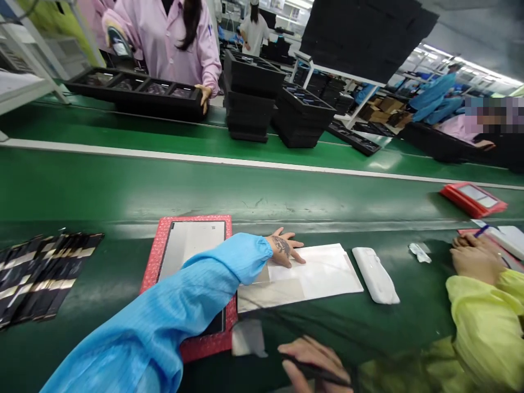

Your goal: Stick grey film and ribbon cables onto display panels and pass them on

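Observation:
My left hand [284,250], at the end of a blue sleeve, lies flat with fingers spread on a white sheet or flat bag [323,275] on the green bench. My arm crosses over a red tray [155,256] that holds a flat grey panel [190,243]. My right hand [313,364] is at the bottom edge, blurred, with its fingers curled round a thin dark stick-like thing [317,373]. A white oblong pad [375,275] lies just right of the sheet.
Several dark strips [41,275] are fanned out at the left. A co-worker in a yellow sleeve [485,322] sits at the right. A second red tray [472,199] rests on the green belt. Black trays [249,95] are stacked beyond, where a person in pink [180,38] holds one.

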Demonstrator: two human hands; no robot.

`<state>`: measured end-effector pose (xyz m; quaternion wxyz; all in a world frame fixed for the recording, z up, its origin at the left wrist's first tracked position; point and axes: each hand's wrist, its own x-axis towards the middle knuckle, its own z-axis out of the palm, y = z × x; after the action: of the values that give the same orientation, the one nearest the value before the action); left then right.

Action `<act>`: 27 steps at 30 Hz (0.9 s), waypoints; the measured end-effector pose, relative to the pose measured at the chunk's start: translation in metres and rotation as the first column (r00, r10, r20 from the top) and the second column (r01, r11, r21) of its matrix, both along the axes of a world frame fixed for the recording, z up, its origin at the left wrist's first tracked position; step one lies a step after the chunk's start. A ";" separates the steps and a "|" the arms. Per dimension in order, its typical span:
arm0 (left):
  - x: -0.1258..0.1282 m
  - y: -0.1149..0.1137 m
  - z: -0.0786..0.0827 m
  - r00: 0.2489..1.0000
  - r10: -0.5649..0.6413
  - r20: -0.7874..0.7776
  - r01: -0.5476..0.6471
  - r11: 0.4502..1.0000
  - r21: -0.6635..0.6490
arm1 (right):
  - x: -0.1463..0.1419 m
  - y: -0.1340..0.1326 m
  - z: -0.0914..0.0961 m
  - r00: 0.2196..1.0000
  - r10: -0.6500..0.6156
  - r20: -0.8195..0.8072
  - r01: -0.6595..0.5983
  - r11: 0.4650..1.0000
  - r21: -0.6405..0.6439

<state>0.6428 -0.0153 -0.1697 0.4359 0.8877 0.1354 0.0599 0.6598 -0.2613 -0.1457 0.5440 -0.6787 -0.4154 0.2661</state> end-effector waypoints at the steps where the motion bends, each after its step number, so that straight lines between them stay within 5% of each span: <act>1: -0.001 -0.003 0.003 1.000 0.014 0.028 -0.014 1.000 0.006 | -0.001 -0.001 0.007 0.999 -0.031 -0.038 0.030 0.999 -0.018; 6: -0.034 -0.015 0.049 0.968 0.187 0.169 -0.174 0.981 -0.089 | 0.005 0.013 0.027 0.933 -0.293 -0.208 0.271 0.954 -0.128; 10: -0.123 -0.030 0.078 0.879 0.475 0.032 -0.454 0.856 -0.246 | 0.002 0.020 0.021 0.927 -0.274 -0.256 0.255 0.961 -0.106; 14: -0.216 -0.070 0.062 0.806 0.543 -0.237 -0.586 0.671 -0.454 | -0.014 0.028 0.016 0.928 -0.241 -0.284 0.237 0.970 -0.048; 18: -0.258 -0.110 0.038 0.751 0.533 -0.390 -0.559 0.200 -0.805 | -0.040 0.039 0.017 0.941 -0.157 -0.301 0.165 0.986 0.003; 19: -0.262 -0.116 0.036 0.741 0.552 -0.382 -0.528 0.126 -0.840 | -0.047 0.041 0.017 0.947 -0.128 -0.295 0.139 0.990 0.017; 22: -0.268 -0.123 0.035 0.719 0.595 -0.358 -0.461 0.023 -0.887 | -0.063 0.045 0.019 0.961 -0.039 -0.273 0.052 0.998 0.041; 27: -0.273 -0.123 0.038 0.696 0.612 -0.375 -0.477 0.004 -0.879 | -0.071 0.043 0.024 0.961 0.030 -0.274 -0.008 0.997 0.082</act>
<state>0.3697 -0.1384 -0.1318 0.8171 0.3138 0.4485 0.1807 0.5891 -0.2184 -0.1221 0.6207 -0.6086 -0.3528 0.3462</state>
